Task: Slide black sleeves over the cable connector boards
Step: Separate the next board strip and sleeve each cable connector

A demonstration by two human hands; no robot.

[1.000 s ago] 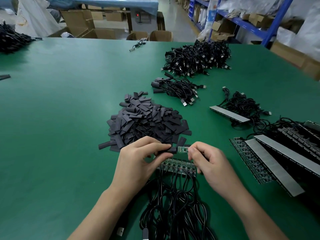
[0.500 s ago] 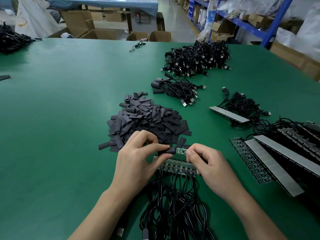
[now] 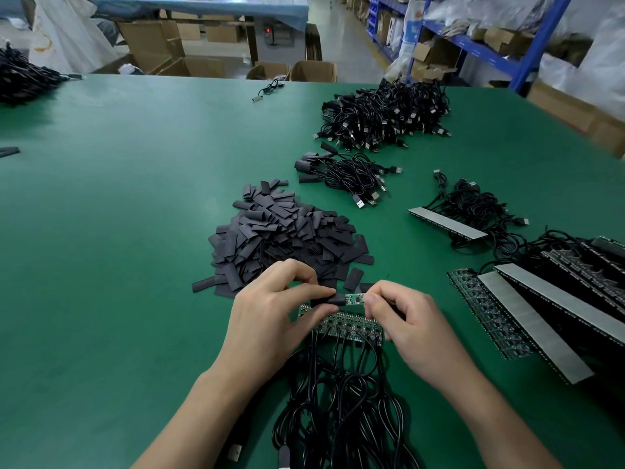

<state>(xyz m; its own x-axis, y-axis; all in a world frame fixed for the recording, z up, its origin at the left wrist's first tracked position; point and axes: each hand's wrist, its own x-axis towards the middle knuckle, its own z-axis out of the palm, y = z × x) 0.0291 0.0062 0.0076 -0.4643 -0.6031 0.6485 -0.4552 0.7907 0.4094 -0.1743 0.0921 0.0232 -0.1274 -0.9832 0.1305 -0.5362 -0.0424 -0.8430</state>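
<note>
Black sleeve [image 3: 328, 300], pinched between thumb and fingertips of the left hand [image 3: 270, 319], partly over the left end of a small green connector board [image 3: 353, 298]; a bare green stretch of board showing between the two hands. Right hand [image 3: 406, 326] curled, pinching the board's right end. Both held just above the near middle of the green bench [image 3: 118, 265], over a flat row of joined green boards [image 3: 348, 326]. Nearer the viewer, below that row, a tangle of black cables [image 3: 338, 418] running off the bottom edge between the two forearms.

Just beyond the hands, a broad loose pile of flat black sleeves [image 3: 284, 238], a few strays at its near edge. To the right, well apart from the hands, several long panels of boards [image 3: 541, 316] with pale grey strips along them, side by side, black cables behind. Farther back on the right, one more grey strip [image 3: 446, 223] with a coil of cables.

Beyond the sleeve pile, a small bundle of cables [image 3: 345, 177] with black sleeved ends and USB plugs. Behind it, a large heap of black USB cables [image 3: 385, 113]. One stray cable [image 3: 269, 89] near the far edge; another dark heap [image 3: 23, 77] at the far left corner. Past the bench, cardboard boxes [image 3: 152, 45] on the floor and blue shelving [image 3: 473, 45] at the right.
</note>
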